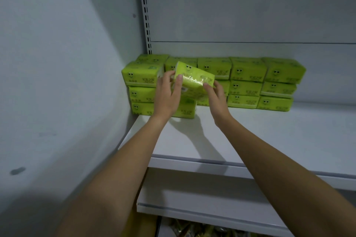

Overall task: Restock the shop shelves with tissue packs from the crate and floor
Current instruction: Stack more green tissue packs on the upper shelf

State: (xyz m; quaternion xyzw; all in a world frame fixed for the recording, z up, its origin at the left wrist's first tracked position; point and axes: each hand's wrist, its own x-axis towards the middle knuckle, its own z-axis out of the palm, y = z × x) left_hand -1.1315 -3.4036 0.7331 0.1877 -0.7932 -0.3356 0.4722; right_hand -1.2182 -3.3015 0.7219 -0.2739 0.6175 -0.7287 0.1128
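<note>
No words or numbers can be read: some small dark print is seen beside a smiling face on the front of the green tissue packs [247, 72] stacked on the white shelf [269, 132], but it is too blurred to be made out.

Lime-green tissue packs [246, 81] bear dark smiling-face prints; the shelf [269, 134] is white, the wall [57, 63] pale grey.
</note>
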